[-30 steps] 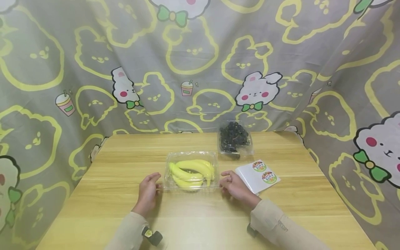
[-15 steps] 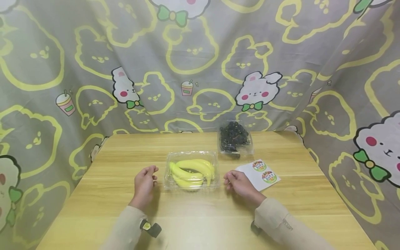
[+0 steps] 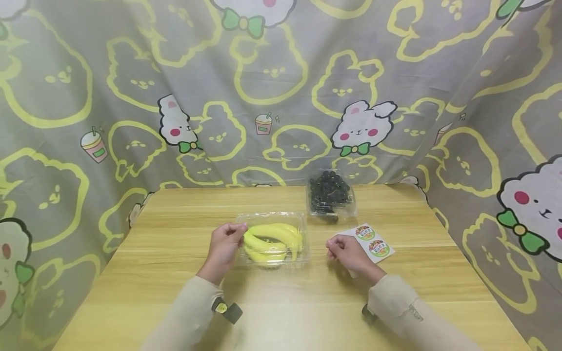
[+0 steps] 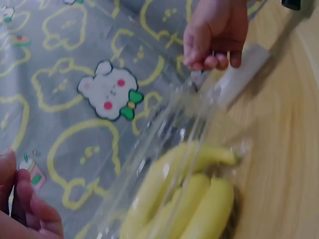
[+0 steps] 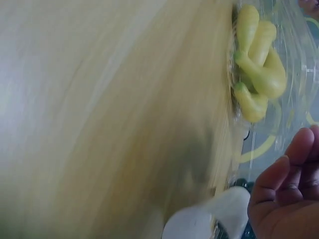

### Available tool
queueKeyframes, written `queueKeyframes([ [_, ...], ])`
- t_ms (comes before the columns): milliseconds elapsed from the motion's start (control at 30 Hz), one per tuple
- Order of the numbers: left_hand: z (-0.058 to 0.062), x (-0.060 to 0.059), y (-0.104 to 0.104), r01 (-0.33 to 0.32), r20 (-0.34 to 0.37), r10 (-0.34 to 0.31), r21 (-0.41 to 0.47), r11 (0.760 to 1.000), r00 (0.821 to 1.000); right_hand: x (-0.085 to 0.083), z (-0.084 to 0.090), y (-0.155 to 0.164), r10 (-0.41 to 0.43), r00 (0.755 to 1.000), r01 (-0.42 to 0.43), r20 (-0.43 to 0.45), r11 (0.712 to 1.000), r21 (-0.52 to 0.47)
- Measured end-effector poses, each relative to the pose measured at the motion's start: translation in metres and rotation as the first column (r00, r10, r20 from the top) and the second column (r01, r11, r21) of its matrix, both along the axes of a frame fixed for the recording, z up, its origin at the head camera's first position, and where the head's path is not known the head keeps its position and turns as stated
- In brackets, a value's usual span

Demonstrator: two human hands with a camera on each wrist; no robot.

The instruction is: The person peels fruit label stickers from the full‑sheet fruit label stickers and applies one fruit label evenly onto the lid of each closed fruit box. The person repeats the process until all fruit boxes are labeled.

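Note:
A clear plastic clamshell box (image 3: 306, 253) with yellow bananas (image 3: 281, 230) inside stands on the table, its lid down. My left hand (image 3: 226, 248) hovers at the box's left side, thumb and fingertips close together over its edge. Whether they touch the lid cannot be told. In the left wrist view that hand (image 4: 25, 199) shows nothing between its fingers. Right of the box, my right hand (image 3: 353, 256) is loosely curled above a white sheet (image 3: 352, 232) with two round fruit stickers (image 3: 379, 248), covering part of it. No object shows in the right hand (image 5: 289, 184).
Behind the sticker sheet stands another clear box of dark grapes (image 3: 329, 195), near the back edge of the wooden table (image 3: 175, 214). A patterned grey curtain (image 3: 281, 73) hangs behind and at both sides.
My left hand first drew a little left from the box, then moved right, over its left edge. My right hand drew away rightward, over the sticker sheet. The boxes stayed put.

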State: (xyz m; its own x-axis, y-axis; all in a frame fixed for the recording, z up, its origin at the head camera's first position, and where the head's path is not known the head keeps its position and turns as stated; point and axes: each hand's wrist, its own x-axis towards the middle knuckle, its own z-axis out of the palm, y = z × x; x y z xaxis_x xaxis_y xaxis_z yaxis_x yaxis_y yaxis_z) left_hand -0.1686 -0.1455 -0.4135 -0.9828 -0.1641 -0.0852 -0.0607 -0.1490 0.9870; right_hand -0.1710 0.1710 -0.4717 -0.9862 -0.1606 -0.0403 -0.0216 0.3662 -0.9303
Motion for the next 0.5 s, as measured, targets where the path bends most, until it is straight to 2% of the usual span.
queueKeyframes([
  [200,0.007,0.000,0.026,0.089,-0.049,-0.086,0.077,0.993,0.995,-0.002,0.001,0.011,-0.014,1.000,0.015,-0.007,0.999,0.038],
  [400,0.007,-0.001,0.053,0.190,-0.040,-0.191,-0.013,0.982,0.981,-0.001,0.002,0.019,-0.037,0.999,0.036,0.010,0.997,0.063],
  [500,0.003,-0.002,0.066,0.233,-0.021,-0.233,-0.008,0.972,0.972,-0.001,0.002,0.023,-0.048,0.999,0.047,0.011,0.996,0.081],
])
